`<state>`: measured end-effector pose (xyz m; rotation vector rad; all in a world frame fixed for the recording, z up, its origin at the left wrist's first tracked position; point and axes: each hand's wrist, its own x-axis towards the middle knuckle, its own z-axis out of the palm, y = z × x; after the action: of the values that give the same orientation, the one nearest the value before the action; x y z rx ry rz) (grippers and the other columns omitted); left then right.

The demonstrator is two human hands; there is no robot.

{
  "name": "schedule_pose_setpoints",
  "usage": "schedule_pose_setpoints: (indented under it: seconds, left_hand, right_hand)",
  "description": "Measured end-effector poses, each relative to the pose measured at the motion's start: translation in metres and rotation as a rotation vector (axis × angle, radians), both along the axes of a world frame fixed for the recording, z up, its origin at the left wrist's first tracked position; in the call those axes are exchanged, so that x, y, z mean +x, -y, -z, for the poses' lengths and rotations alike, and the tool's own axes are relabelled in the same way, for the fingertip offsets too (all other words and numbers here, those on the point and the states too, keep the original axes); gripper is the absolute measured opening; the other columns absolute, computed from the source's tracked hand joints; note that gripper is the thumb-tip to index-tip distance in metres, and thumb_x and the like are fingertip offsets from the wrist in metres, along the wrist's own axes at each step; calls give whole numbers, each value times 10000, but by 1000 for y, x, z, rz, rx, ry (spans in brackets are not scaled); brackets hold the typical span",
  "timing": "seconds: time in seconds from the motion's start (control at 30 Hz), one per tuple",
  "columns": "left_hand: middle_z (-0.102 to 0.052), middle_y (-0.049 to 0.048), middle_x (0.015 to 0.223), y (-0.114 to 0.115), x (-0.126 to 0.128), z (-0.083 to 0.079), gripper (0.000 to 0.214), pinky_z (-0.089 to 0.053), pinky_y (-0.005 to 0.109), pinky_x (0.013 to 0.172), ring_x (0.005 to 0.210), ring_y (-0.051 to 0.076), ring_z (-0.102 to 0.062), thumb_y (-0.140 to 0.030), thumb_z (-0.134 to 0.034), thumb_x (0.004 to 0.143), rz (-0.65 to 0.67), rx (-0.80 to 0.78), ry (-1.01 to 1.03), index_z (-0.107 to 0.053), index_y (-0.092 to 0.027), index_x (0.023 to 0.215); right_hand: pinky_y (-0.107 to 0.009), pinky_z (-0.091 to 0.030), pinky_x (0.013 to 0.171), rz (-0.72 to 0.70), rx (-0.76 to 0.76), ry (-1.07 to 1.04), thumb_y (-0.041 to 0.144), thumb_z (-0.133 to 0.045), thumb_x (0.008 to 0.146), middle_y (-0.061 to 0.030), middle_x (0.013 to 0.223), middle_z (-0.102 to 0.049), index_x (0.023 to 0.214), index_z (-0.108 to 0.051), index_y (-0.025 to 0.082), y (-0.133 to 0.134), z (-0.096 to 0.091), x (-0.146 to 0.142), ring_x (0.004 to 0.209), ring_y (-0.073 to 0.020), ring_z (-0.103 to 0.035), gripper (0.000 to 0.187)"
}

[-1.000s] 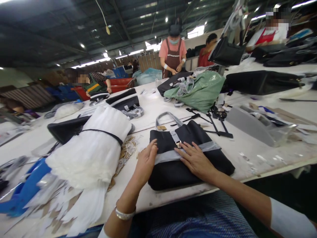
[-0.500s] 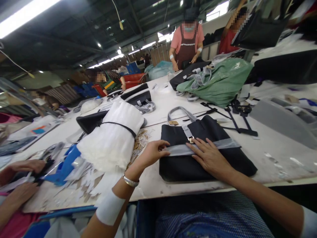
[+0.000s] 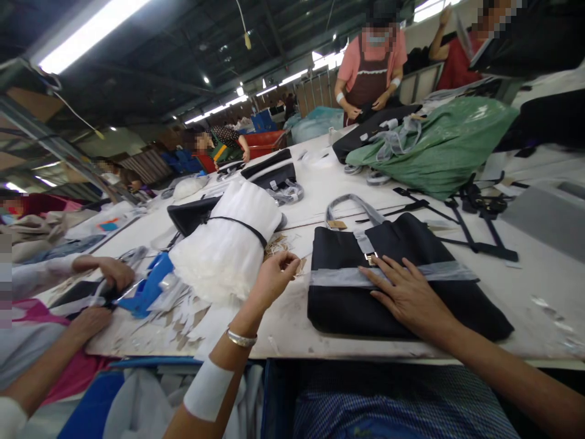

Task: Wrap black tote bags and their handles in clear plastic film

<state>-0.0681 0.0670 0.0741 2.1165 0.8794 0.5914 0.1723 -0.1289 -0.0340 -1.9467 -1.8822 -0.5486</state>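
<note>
A black handbag lies flat on the table before me, with a wrapped grey handle, a metal clasp and a translucent strip across its front. My right hand rests on the bag and strip just below the clasp, fingers spread, gripping nothing. Left of the bag, apart from it, is my left hand. Its thumb and fingers are curled together in a pinch near a pile of small tan strings. Whether anything sits between those fingertips is too small to make out.
A white foam roll tied with a black band stands to the left. Beyond it are a blue tape dispenser and a co-worker's hands. Black straps and a green plastic bag lie farther right. Another person works across the table.
My left hand has let go of the strip's left end and moved left, off the bag. My right hand stays on the bag. The view has shifted to the left.
</note>
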Motion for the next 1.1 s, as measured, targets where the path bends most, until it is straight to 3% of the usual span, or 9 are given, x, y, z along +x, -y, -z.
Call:
schedule_pose_setpoints:
  seconds: [0.1,0.23,0.4,0.53,0.7,1.0,1.1]
  left_hand:
    - [-669,34,742,12,-6,14,338,-503,248,561,650,163,-644,-485,-544,898,-18,17,-45,-670,-172,873]
    - [-736,60,934,24,-7,28,263,-553,283,727,839,197,-693,-414,-632,860,-8,67,-16,-713,-194,981]
    - [-735,102,1113,34,-8,37,343,-569,346,872,1025,251,-691,-388,-658,840,-83,-24,36,-723,-176,1101]
    - [-633,132,1317,50,-5,50,547,-500,393,1029,1185,281,-626,-372,-656,832,-111,-95,74,-606,-116,1313]
    - [-588,143,1369,68,4,63,637,-410,424,1119,1267,289,-563,-314,-610,859,-178,12,56,-461,-94,1438]
    - [-362,83,1559,61,8,69,669,-257,413,1209,1447,246,-329,-263,-517,906,-43,-55,87,-295,-167,1530]
    - [-359,100,1565,64,1,62,699,-374,411,1137,1425,260,-366,-316,-556,906,-50,9,98,-269,-200,1533]
  right_hand:
    - [-574,-293,1098,-1,5,13,403,-410,1003,-123,1492,-457,1485,-400,316,0,1,0,1363,-338,-406,491]
    - [-575,-289,1098,3,2,27,410,-390,1005,-121,1494,-455,1489,-392,321,-1,3,1,1367,-332,-402,492]
    - [-572,-284,1103,14,-19,42,398,-394,1007,-116,1516,-431,1501,-366,315,0,4,1,1366,-317,-408,502]
    - [-609,-241,1114,17,-7,61,368,-397,1010,-124,1535,-401,1505,-356,303,1,1,-3,1374,-317,-403,500]
    - [-636,-184,1133,1,-16,63,336,-408,1013,-126,1544,-385,1510,-338,309,1,-2,-7,1402,-303,-374,502]
    - [-580,-279,1131,-34,-29,42,289,-456,1001,-111,1546,-386,1502,-363,301,0,-5,-10,1407,-307,-367,509]
    - [-601,-319,1096,-33,-27,33,281,-465,993,-112,1547,-383,1498,-366,321,0,-6,-9,1405,-328,-365,517]
